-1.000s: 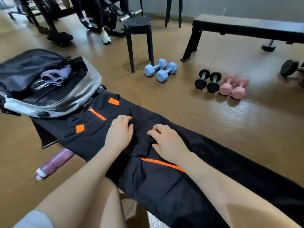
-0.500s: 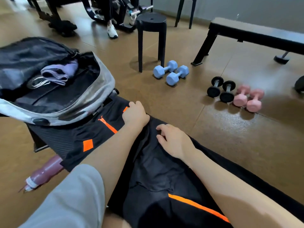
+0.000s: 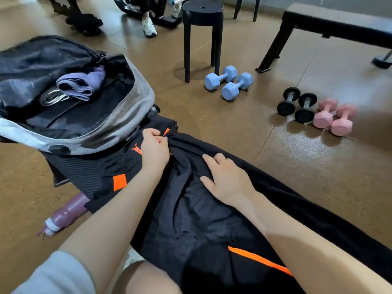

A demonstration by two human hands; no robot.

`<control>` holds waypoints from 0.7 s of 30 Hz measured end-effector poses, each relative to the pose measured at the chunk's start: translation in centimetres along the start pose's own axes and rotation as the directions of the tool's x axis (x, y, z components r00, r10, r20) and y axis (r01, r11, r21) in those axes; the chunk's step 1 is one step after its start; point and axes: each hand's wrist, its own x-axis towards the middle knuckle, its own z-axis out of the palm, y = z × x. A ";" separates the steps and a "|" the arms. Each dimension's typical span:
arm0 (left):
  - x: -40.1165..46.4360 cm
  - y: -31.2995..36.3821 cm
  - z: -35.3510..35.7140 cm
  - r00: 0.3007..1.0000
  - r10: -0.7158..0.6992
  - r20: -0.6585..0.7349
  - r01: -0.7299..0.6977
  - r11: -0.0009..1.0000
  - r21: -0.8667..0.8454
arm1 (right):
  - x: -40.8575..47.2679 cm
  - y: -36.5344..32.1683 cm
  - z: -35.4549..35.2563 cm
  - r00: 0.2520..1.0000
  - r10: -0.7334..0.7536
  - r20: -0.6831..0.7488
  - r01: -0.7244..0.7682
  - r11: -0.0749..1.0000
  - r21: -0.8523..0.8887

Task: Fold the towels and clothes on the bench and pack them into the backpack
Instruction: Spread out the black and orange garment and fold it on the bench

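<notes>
Two bare hands work a black garment (image 3: 197, 219) with orange trim, spread along a bench. Left hand (image 3: 154, 148) pinches its far edge; right hand (image 3: 228, 179) presses flat, fingers straight. Just beyond, touching the fabric, an open backpack (image 3: 135, 107) holds a folded purple towel (image 3: 81, 83). Bare floor (image 3: 212, 119) lies right.

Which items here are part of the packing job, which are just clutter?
Job: black garment with orange trim, backpack, lavender towel, left hand, right hand.
Clutter: blue dumbbells, black dumbbells, pink dumbbells, stool, bottle.
</notes>
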 end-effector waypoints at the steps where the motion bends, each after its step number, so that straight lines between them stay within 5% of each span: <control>1: -0.5 0.0 -0.2 0.999 0.033 0.014 -0.033 0.997 0.064 | -1.0 0.0 -0.1 1.000 -0.021 -0.006 0.021 1.000 0.015; 6: -4.9 1.3 -1.7 0.964 -0.033 0.264 -0.065 0.932 0.357 | -6.7 1.9 -0.3 0.985 -0.138 -0.107 0.148 0.985 0.090; 11: -6.8 0.1 -2.4 0.925 0.090 0.369 -0.334 0.656 0.677 | -8.9 4.1 -0.1 0.940 -0.339 0.045 0.331 0.933 0.139; 17: -6.8 1.7 -3.2 0.956 0.199 0.214 -0.279 0.840 0.465 | -8.6 3.0 -0.8 0.940 -0.318 -0.125 0.338 0.922 0.191; 21: -7.2 1.1 -4.0 0.953 0.167 0.251 -0.282 0.791 0.543 | -10.2 1.7 -1.0 0.922 -0.376 -0.093 0.388 0.904 0.183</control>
